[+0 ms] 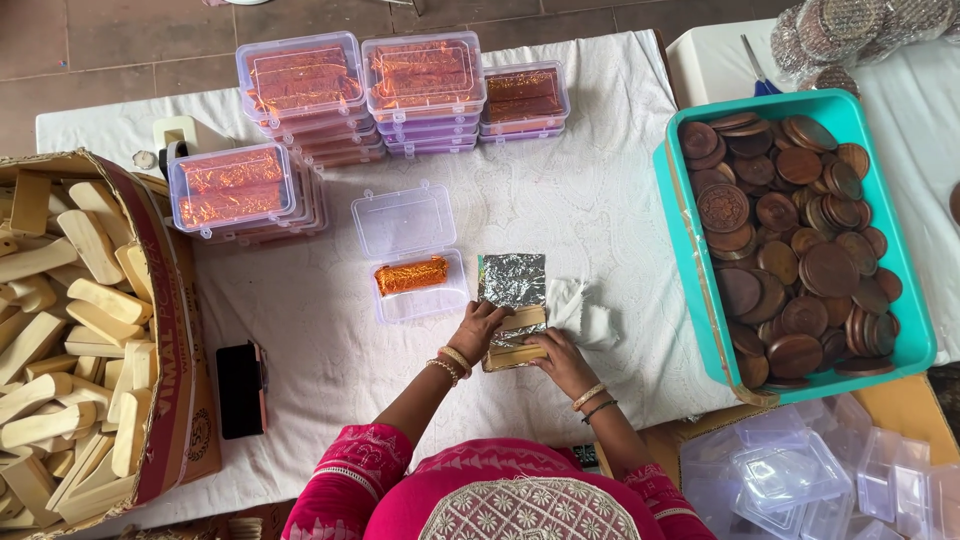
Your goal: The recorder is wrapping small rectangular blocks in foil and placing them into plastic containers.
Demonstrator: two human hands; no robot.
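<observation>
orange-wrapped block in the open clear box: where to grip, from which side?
Grip the orange block across its short width at mid-length, coming straight down. It lies flat and lengthwise in the open box's tray, with walls close around it and the lid hinged back behind, so only the top looks open.

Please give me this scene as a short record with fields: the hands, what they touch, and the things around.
left hand: pressing on a wooden block
right hand: at the block's lower right end
wooden block: lies on silver foil sheet, partly wrapped
open clear box: holds one orange-wrapped piece
closed boxes: stacked at the far side
teal tray: full of brown wooden discs
cardboard box: pale wooden blocks, on the left
</observation>
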